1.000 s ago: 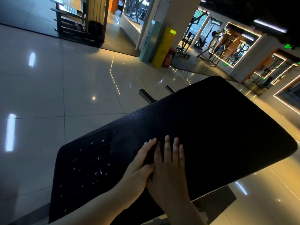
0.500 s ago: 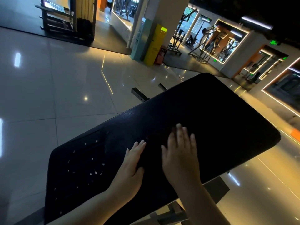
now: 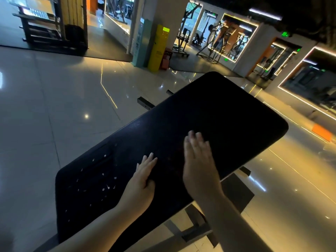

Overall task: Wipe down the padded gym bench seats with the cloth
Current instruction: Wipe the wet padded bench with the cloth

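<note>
Fingers (image 3: 149, 160) of the left hand (image 3: 141, 184) lie straight and close together, flat on the black padded seat (image 3: 232, 124). The right hand (image 3: 198, 168) rests just beside it, a little farther along the seat, its fingers (image 3: 195, 140) also straight, slightly spread and blurred. Neither hand holds anything that I can see; a cloth cannot be made out on the dark surface. Small white specks (image 3: 105, 186) dot the seat left of the hands. The seat stands tilted over a shiny tiled floor (image 3: 54, 110).

Your left hand (image 3: 143, 176) and right hand (image 3: 198, 160) lie flat, slightly apart, on the long black padded bench seat (image 3: 227, 115); white specks (image 3: 103, 188) dot its near end.
</note>
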{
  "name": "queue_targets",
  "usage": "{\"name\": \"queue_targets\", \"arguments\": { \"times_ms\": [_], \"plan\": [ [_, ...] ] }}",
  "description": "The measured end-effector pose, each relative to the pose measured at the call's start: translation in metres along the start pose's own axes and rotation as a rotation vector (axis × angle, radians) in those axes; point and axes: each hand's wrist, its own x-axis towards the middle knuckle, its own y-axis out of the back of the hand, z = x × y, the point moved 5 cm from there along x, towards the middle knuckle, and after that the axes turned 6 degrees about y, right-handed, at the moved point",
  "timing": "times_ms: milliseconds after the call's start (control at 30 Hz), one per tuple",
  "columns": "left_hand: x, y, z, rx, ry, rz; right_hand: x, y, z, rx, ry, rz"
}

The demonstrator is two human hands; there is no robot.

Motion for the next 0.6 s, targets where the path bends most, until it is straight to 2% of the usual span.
{"name": "queue_targets", "arguments": {
  "times_ms": [67, 200, 400, 500, 533, 600],
  "plan": [
    [-0.005, 0.0, -0.001, 0.031, -0.021, -0.006, -0.011, -0.015, -0.032, 0.038, 0.102, 0.018],
    [-0.011, 0.006, -0.006, 0.094, -0.056, -0.015, -0.054, -0.019, -0.044, 0.069, 0.278, -0.109],
    [-0.008, 0.006, -0.007, 0.086, -0.003, -0.033, -0.048, 0.009, 0.024, -0.051, 0.121, -0.031],
    [-0.012, 0.003, -0.004, 0.078, 0.025, -0.013, -0.029, 0.016, 0.031, 0.042, -0.022, 0.047],
    [-0.013, 0.002, -0.002, 0.07, 0.031, -0.005, -0.027, 0.013, 0.024, 0.057, -0.031, 0.061],
    [-0.014, 0.001, 0.001, 0.048, 0.036, 0.025, -0.033, 0.005, -0.001, 0.092, 0.089, 0.069]
  ]
}}
